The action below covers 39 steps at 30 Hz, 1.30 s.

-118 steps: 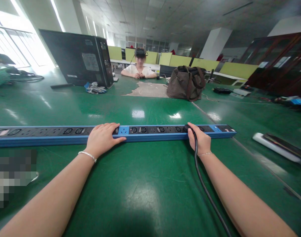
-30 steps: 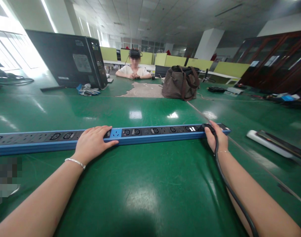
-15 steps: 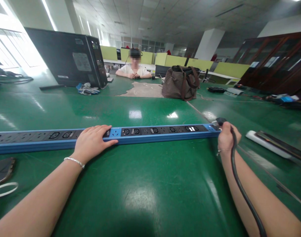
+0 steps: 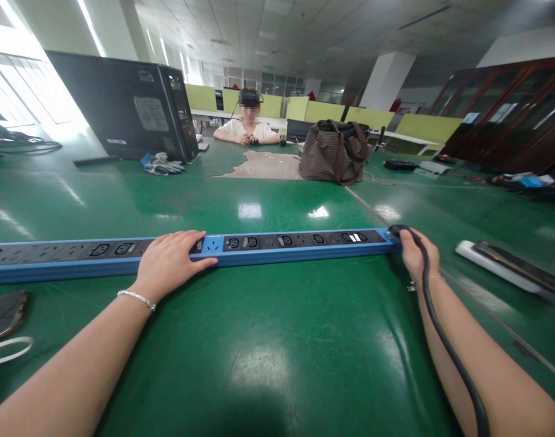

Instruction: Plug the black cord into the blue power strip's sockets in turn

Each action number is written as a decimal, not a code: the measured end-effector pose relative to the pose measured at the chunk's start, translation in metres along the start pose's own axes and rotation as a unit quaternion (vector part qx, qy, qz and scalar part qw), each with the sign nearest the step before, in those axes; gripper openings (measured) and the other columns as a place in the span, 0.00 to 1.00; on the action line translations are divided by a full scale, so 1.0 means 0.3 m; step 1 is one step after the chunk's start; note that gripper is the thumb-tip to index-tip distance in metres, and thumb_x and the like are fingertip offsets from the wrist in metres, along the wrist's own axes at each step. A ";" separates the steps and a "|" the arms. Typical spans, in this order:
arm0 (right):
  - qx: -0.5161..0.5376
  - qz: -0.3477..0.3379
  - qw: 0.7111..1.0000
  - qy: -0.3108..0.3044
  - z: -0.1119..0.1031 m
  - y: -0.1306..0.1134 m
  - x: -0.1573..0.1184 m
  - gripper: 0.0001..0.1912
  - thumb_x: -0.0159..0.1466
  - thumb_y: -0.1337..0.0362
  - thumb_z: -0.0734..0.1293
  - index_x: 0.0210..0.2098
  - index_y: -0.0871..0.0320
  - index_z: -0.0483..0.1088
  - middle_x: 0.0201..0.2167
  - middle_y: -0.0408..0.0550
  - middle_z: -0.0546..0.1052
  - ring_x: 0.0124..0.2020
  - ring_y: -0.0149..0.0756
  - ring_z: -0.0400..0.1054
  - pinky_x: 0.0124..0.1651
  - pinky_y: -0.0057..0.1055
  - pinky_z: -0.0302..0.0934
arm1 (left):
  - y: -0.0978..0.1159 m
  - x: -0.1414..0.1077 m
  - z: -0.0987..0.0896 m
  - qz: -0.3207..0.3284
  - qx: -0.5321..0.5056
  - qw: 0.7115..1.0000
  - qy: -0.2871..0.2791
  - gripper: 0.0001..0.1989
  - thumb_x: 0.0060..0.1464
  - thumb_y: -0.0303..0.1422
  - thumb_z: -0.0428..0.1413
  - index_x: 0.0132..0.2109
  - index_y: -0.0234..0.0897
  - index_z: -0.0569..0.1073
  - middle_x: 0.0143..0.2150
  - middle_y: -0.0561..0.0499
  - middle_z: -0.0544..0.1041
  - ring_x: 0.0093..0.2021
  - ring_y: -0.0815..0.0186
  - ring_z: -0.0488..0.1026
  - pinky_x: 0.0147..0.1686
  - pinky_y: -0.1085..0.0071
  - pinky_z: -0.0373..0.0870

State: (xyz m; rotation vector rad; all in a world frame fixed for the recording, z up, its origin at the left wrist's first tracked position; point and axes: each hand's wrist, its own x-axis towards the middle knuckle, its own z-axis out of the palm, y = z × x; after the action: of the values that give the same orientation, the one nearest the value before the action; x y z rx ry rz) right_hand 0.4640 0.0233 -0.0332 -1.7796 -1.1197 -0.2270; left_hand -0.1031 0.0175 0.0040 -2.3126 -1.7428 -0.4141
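A long blue power strip point(image 4: 300, 249) with black socket sections lies across the green table. My left hand point(image 4: 172, 260) is wrapped over its middle, with the thumb along the front edge and the fingers over the top. At the strip's right end, my right hand point(image 4: 420, 256) pinches a black plug point(image 4: 398, 230). The plug's head sits down against the blue end socket; whether it is fully seated I cannot tell. From it a thick black cord point(image 4: 436, 318) runs over my right wrist and forearm toward the bottom edge.
A black computer case point(image 4: 122, 106) and gloves point(image 4: 161, 164) stand at the back left. A brown bag point(image 4: 330, 152) is at the back, near a seated person point(image 4: 249, 128). A phone point(image 4: 4, 312) and white loop point(image 4: 11, 347) lie left; a white-and-black bar point(image 4: 500, 267) lies right.
My right hand has turned and shifted slightly, bringing the plug down and left onto the strip's end socket. My left hand and the strip have stayed in place.
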 end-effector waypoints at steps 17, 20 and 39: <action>-0.072 -0.064 0.993 -0.073 -0.040 -0.097 -0.032 0.23 0.60 0.53 0.59 0.51 0.53 0.71 0.46 0.51 0.76 0.47 0.46 0.69 0.51 0.41 0.61 | 0.000 0.000 -0.002 -0.003 -0.004 1.000 -0.007 0.36 0.50 0.56 0.48 0.58 0.35 0.67 0.55 0.40 0.72 0.54 0.50 0.69 0.55 0.55 0.60; -0.107 -0.045 0.987 -0.107 -0.058 -0.110 -0.015 0.22 0.60 0.53 0.59 0.50 0.51 0.71 0.47 0.50 0.76 0.47 0.47 0.68 0.49 0.40 0.61 | 0.001 0.000 -0.005 -0.003 -0.003 1.000 -0.010 0.36 0.51 0.56 0.48 0.57 0.35 0.67 0.55 0.40 0.72 0.55 0.50 0.68 0.56 0.55 0.60; -0.157 -0.072 0.978 -0.118 -0.077 -0.127 -0.026 0.23 0.59 0.53 0.59 0.51 0.51 0.71 0.45 0.52 0.77 0.43 0.49 0.70 0.45 0.40 0.62 | 0.004 -0.003 -0.007 0.000 -0.013 1.000 -0.003 0.35 0.51 0.55 0.49 0.57 0.34 0.67 0.55 0.40 0.73 0.55 0.51 0.68 0.56 0.54 0.60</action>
State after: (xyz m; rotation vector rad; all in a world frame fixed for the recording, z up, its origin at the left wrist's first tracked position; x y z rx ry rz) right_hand 0.4376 0.0037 -0.0021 -2.0441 -1.4486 -0.2989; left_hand -0.1025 0.0158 0.0057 -2.3340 -1.7501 -0.4338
